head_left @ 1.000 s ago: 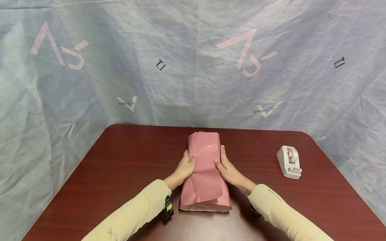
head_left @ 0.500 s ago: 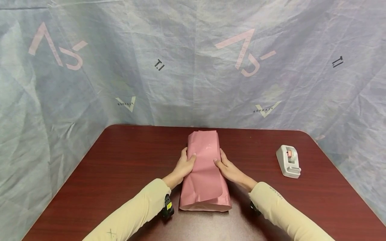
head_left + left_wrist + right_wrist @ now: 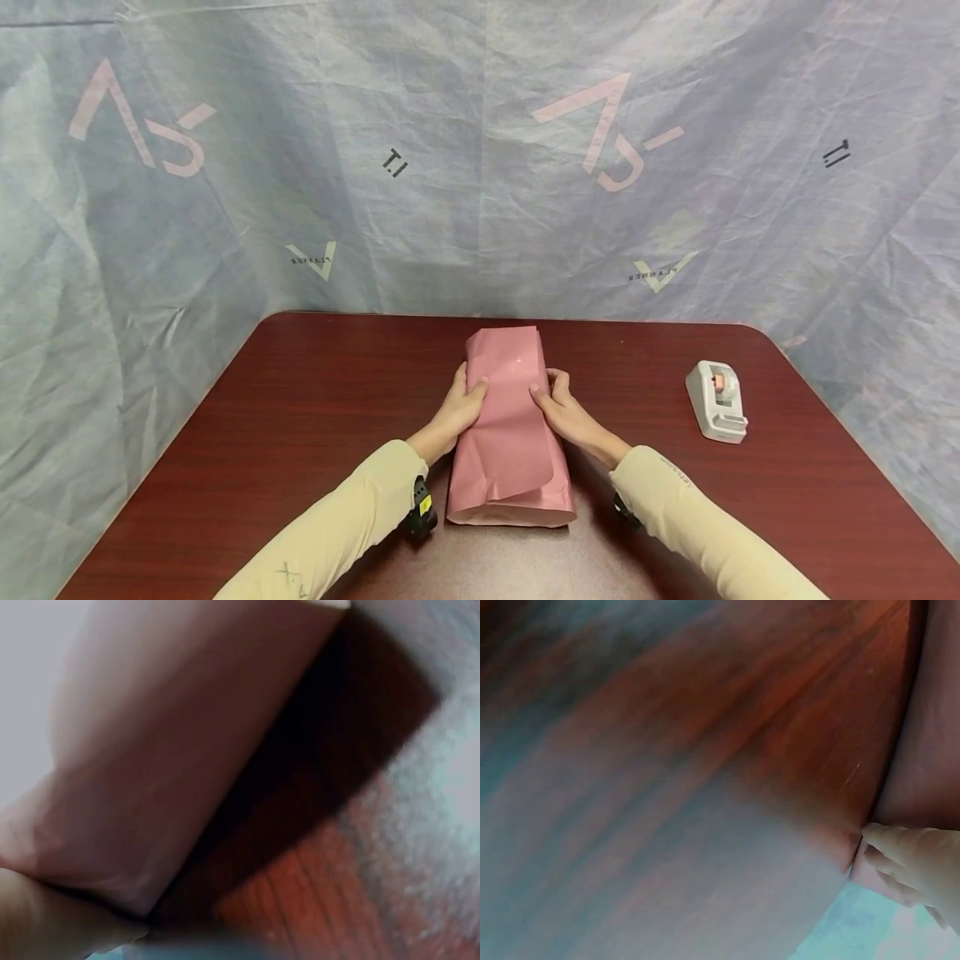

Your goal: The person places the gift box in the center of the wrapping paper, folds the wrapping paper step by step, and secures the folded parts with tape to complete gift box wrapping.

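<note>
In the head view, a parcel in pink wrapping paper [image 3: 510,450] lies lengthwise on the table. Its near end is an unsealed oval opening, and a loose paper edge runs across the top. My left hand [image 3: 454,415] grips the left side, thumb on top and fingers down along the flank. On the opposite side my right hand [image 3: 576,418] holds the parcel likewise, its fingers bent near the far part. The left wrist view shows the parcel's pink side [image 3: 195,742] above the wood. In the right wrist view, fingertips [image 3: 900,851] touch the paper's lower edge. Whatever is inside is hidden.
A white tape dispenser [image 3: 717,403] with a roll in it stands on the right of the dark red wooden table [image 3: 315,400]. A grey printed cloth [image 3: 480,208] hangs behind the table and along both sides.
The right hand's fingers have gone from straight along the parcel's side to bent. The paper's far right top edge has shifted slightly left. Both hands stay on the parcel; the dispenser stays put.
</note>
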Tool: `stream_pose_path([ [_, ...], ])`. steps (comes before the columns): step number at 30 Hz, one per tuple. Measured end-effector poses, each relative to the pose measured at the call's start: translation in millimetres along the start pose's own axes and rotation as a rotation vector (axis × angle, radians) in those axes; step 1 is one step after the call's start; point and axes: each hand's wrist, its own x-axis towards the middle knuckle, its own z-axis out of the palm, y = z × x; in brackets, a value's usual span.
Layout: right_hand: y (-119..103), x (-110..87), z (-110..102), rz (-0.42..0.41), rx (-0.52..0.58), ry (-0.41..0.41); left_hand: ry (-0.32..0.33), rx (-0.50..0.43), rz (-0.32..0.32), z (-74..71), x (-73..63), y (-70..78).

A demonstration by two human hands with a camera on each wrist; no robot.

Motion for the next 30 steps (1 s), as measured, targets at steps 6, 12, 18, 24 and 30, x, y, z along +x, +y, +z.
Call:
stream_pose_path([
  [6,-4.8,-2.3,0.1,-0.021,0.011,-0.075,0.013,0.060,0.045,1.5,-1.8,-0.6],
  [12,6.9,1.4,-0.6,-0.014,-0.077,-0.093,-0.017,0.027,-0.008,-2.4,9.3,1.7],
  [18,6.0,1.4,-1.8,-0.016,-0.101,-0.108,-0.014,0.011,-0.057,-6.4,33.9,4.2],
  [24,5.1,0.1,-2.5,-0.016,-0.085,-0.123,-0.044,-0.009,-0.066,-7.3,45.8,10.5],
  [30,3.3,0.2,-2.2,-0.030,-0.080,-0.127,-0.032,0.011,-0.064,-9.6,60.3,13.4],
])
